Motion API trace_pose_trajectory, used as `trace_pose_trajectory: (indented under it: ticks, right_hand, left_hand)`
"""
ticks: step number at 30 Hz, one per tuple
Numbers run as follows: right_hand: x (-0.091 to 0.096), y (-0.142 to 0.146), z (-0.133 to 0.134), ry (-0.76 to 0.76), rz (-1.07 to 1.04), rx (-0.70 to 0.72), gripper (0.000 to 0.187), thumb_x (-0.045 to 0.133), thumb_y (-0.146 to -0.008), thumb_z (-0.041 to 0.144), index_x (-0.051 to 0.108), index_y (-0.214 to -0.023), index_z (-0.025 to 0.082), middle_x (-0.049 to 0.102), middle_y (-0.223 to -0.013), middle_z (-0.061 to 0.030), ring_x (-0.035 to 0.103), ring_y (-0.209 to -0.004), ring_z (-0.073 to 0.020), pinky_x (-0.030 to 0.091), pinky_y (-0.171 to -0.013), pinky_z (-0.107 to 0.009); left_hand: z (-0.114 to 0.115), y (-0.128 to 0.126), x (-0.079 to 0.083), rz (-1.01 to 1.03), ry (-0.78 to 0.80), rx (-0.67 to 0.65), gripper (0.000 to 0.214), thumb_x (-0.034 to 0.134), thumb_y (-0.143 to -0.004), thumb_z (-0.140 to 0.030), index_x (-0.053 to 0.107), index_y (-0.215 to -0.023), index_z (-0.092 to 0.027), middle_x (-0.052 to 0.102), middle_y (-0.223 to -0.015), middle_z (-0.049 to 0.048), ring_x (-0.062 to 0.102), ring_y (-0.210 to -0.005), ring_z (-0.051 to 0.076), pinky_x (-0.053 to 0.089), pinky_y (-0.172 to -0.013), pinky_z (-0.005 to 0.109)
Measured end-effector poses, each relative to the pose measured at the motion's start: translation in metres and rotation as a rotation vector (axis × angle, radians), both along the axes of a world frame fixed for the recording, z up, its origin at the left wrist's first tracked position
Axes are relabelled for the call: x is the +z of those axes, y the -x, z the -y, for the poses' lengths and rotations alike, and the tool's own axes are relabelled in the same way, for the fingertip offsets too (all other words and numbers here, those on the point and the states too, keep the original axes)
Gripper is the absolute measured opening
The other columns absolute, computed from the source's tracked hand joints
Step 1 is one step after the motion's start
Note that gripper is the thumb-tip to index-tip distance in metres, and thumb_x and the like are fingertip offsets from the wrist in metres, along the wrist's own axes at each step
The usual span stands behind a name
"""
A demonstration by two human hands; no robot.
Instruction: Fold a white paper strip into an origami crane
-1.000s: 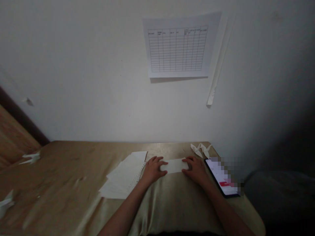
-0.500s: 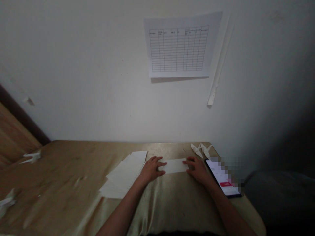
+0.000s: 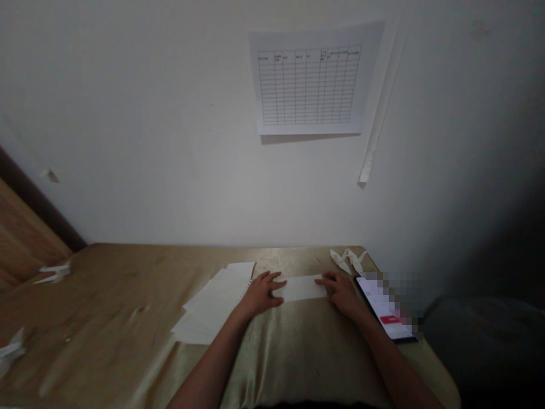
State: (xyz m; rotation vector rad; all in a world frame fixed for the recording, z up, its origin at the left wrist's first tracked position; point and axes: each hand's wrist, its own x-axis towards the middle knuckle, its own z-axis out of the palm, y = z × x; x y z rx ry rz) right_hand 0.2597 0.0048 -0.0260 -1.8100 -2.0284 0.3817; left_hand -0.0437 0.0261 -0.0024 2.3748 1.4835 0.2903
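A small rectangular piece of white paper (image 3: 301, 288) lies flat on the cloth-covered table between my hands. At its left end rests my left hand (image 3: 264, 293), open, with the fingers spread and the tips touching the paper's edge. My right hand (image 3: 342, 292) is at the other end, its fingers apart and the index fingertip on the paper; its thumb and lower fingers are partly hidden. Just left of my left forearm is a fanned stack of white sheets (image 3: 215, 304) with a perforated edge.
A phone (image 3: 385, 312) with a lit screen lies right of my right hand, partly pixelated. Crumpled white strips (image 3: 347, 259) lie at the back right, and more scraps (image 3: 55, 272) on the left. A printed table sheet (image 3: 310, 85) hangs on the wall behind the table (image 3: 128, 284).
My left hand has shifted very slightly to the left, and my right index fingertip a little further onto the paper. Everything else looks the same.
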Motion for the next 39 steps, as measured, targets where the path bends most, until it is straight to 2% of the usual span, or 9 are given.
trace_pose_trajectory:
  ticks: [6, 10, 12, 14, 19, 25, 32, 39]
  right_hand:
    - [0.003, 0.001, 0.004, -0.016, 0.037, 0.004, 0.06, 0.051, -0.08, 0.005, 0.074, -0.125, 0.037, 0.064, -0.141, -0.0025, 0.057, -0.132, -0.0217, 0.038, -0.114, -0.039]
    - [0.008, 0.008, 0.009, -0.003, 0.057, 0.005, 0.042, 0.058, -0.089, 0.027, 0.072, -0.128, 0.035, 0.061, -0.142, -0.0045, 0.053, -0.134, -0.0256, 0.034, -0.117, -0.044]
    - [0.009, 0.015, 0.012, -0.004, 0.061, -0.011, 0.043, 0.065, -0.087, 0.041, 0.071, -0.128, 0.031, 0.059, -0.142, -0.0072, 0.05, -0.136, -0.0297, 0.031, -0.118, -0.048]
    - [0.009, 0.022, 0.014, -0.01, 0.063, -0.04, 0.046, 0.069, -0.083, 0.045, 0.07, -0.126, 0.029, 0.059, -0.14, -0.01, 0.049, -0.135, -0.0324, 0.029, -0.119, -0.05]
    - [0.006, 0.037, 0.014, -0.048, 0.074, -0.107, 0.046, 0.072, -0.079, 0.045, 0.067, -0.122, 0.028, 0.058, -0.136, -0.0116, 0.048, -0.134, -0.0361, 0.023, -0.12, -0.056]
    - [0.003, 0.042, 0.012, -0.056, 0.066, -0.143, 0.053, 0.075, -0.075, 0.052, 0.065, -0.121, 0.028, 0.056, -0.136, -0.0114, 0.046, -0.134, -0.0367, 0.021, -0.12, -0.059]
    - [0.004, 0.044, 0.01, -0.023, 0.079, -0.16, 0.055, 0.076, -0.074, 0.052, 0.064, -0.121, 0.028, 0.053, -0.14, -0.0111, 0.045, -0.136, -0.0365, 0.022, -0.118, -0.057]
    - [0.008, 0.038, 0.006, 0.062, 0.072, -0.157, 0.056, 0.074, -0.074, 0.04, 0.064, -0.128, 0.031, 0.051, -0.145, -0.0082, 0.043, -0.139, -0.0341, 0.022, -0.119, -0.051]
  left_hand:
    - [0.003, -0.001, 0.005, 0.017, -0.014, 0.005, 0.055, 0.078, -0.079, -0.035, 0.071, -0.134, -0.034, 0.052, -0.159, 0.0013, 0.042, -0.151, 0.032, 0.033, -0.126, 0.047]
    - [0.011, -0.015, 0.008, 0.019, -0.018, 0.088, 0.049, 0.073, -0.085, -0.048, 0.074, -0.13, -0.029, 0.056, -0.156, 0.0041, 0.044, -0.149, 0.035, 0.034, -0.125, 0.049]
    - [0.018, -0.026, 0.007, 0.023, -0.082, 0.159, 0.05, 0.072, -0.085, -0.05, 0.073, -0.13, -0.027, 0.058, -0.155, 0.0073, 0.043, -0.149, 0.038, 0.033, -0.124, 0.054]
    - [0.024, -0.039, 0.004, 0.006, -0.131, 0.178, 0.054, 0.075, -0.083, -0.05, 0.071, -0.131, -0.026, 0.057, -0.154, 0.0106, 0.041, -0.148, 0.04, 0.03, -0.123, 0.058]
    - [0.032, -0.061, -0.006, -0.004, -0.158, 0.265, 0.057, 0.074, -0.082, -0.05, 0.065, -0.132, -0.024, 0.051, -0.155, 0.0141, 0.034, -0.151, 0.042, 0.02, -0.124, 0.065]
    - [0.032, -0.073, -0.011, 0.007, -0.166, 0.335, 0.064, 0.073, -0.078, -0.061, 0.062, -0.129, -0.023, 0.049, -0.154, 0.0159, 0.03, -0.151, 0.045, 0.015, -0.124, 0.066]
    - [0.032, -0.08, -0.006, -0.01, -0.123, 0.372, 0.069, 0.071, -0.077, -0.063, 0.06, -0.13, -0.022, 0.046, -0.156, 0.0179, 0.028, -0.153, 0.045, 0.013, -0.124, 0.068]
    - [0.029, -0.077, -0.002, -0.025, -0.054, 0.382, 0.064, 0.071, -0.076, -0.055, 0.058, -0.131, -0.025, 0.044, -0.158, 0.0123, 0.027, -0.154, 0.038, 0.013, -0.127, 0.063]
